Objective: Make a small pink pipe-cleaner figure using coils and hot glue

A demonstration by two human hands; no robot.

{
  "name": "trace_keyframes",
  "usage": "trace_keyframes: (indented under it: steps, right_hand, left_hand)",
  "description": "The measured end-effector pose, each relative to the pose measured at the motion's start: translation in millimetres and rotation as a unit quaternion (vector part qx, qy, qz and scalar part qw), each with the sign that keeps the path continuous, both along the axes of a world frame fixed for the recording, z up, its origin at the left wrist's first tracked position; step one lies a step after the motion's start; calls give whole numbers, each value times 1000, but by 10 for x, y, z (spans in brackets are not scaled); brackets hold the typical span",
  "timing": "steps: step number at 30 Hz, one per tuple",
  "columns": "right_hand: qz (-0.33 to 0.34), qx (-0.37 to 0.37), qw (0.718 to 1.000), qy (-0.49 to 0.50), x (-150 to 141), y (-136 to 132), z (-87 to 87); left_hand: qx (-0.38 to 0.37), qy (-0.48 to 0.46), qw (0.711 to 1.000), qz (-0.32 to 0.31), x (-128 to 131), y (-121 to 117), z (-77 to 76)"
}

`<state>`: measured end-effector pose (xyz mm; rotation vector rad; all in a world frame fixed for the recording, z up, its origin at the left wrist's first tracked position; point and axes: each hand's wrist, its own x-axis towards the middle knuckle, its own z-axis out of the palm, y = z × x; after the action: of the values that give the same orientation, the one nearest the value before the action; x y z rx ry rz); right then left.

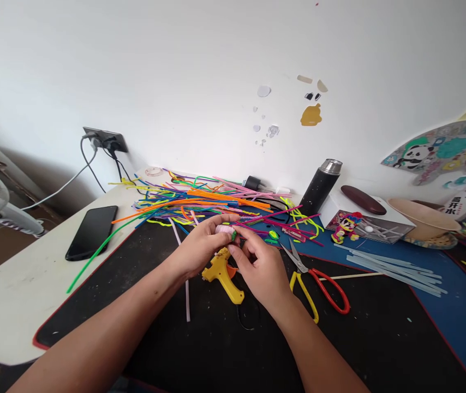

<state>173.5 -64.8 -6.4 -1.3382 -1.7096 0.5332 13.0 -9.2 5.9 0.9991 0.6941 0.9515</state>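
Observation:
My left hand [200, 243] is closed around a small pale pink and green pipe-cleaner piece [225, 230], gripped between thumb and fingers. From the other side, my right hand [263, 267] pinches the green end of the same piece; the fingertips partly hide it. Just below the hands a yellow hot glue gun [227, 281] lies on the black mat [192, 355]. A pale pink pipe cleaner [187, 303] runs out from under my left wrist. Right of my right hand lie spread scissors [304, 267] with red handles, one side wrapped in yellow.
Many coloured pipe cleaners [216, 199] are heaped behind my hands. A phone [91, 232] lies at left, near a fan [7, 204]. At right are a black thermos [321, 185], a small figure [344, 228], glue sticks [396, 270] and a bowl [423, 215].

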Motion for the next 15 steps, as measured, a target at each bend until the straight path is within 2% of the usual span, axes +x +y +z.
trace_keyframes:
  steps: [6, 12, 15]
  right_hand:
    - [-22, 24, 998, 45, 17, -5, 6]
    - [19, -19, 999, 31, 3, -2, 12]
    - [1, -9, 998, 59, 5, 2, 30]
  left_hand:
    - [-2, 10, 1000, 3, 12, -11, 9]
    - [-2, 8, 1000, 0, 4, -6, 5]
    - [6, 13, 1000, -1, 5, 0, -3]
